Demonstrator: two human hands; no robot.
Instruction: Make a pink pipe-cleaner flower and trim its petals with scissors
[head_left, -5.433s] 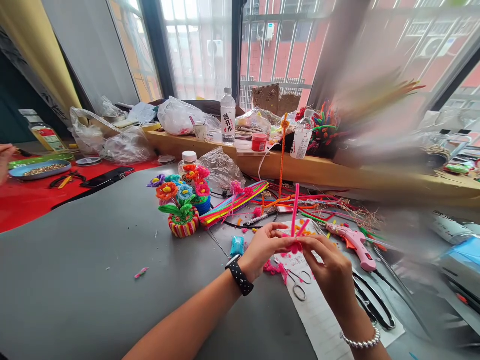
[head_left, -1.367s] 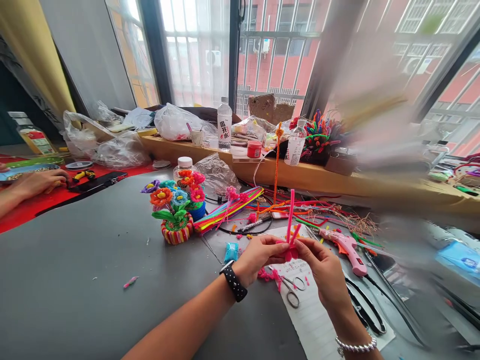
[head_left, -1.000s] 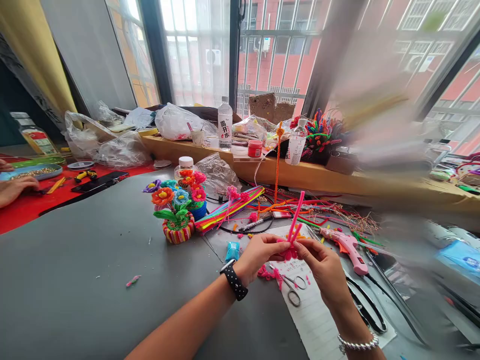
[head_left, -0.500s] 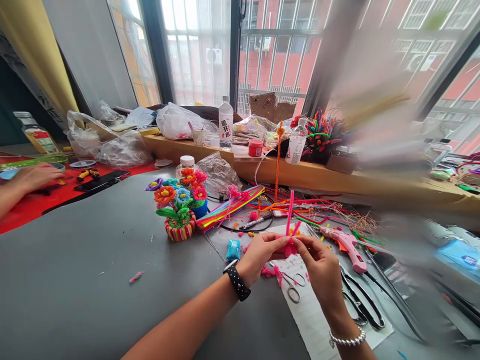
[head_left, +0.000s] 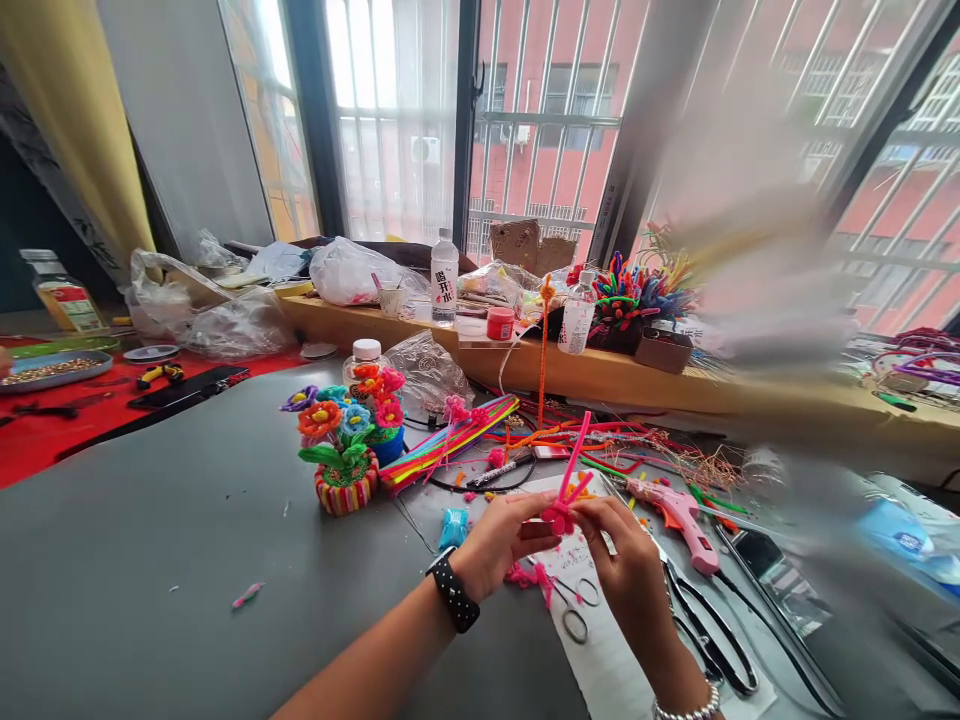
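Observation:
Between my two hands is a bright pink pipe-cleaner flower [head_left: 559, 517], with two stems sticking up from it. My left hand [head_left: 496, 540], with a dotted watch strap at the wrist, pinches its left side. The fingertips of my right hand [head_left: 616, 545] grip its right side. Beneath them lie a paper sheet [head_left: 600, 650] with writing and small scissors [head_left: 576, 622], partly hidden by pink fuzzy pieces [head_left: 529, 575]. A small blue packet [head_left: 453, 528] is left of my left hand. Large black-handled pliers or shears [head_left: 716, 625] rest beside my right forearm.
Potted pipe-cleaner flowers [head_left: 345, 480] stand left of a bundle of coloured pipe cleaners [head_left: 450, 445]. A pink glue gun [head_left: 679, 520] lies at right, its cord trailing forward. Bottles line the wooden sill [head_left: 420, 335]. A blurred translucent shape covers the right side.
My view has tilted up slightly. The flower has turned in my fingers, its stems now leaning right. The other person's hand at far left has drawn back almost out of view, uncovering a tray.

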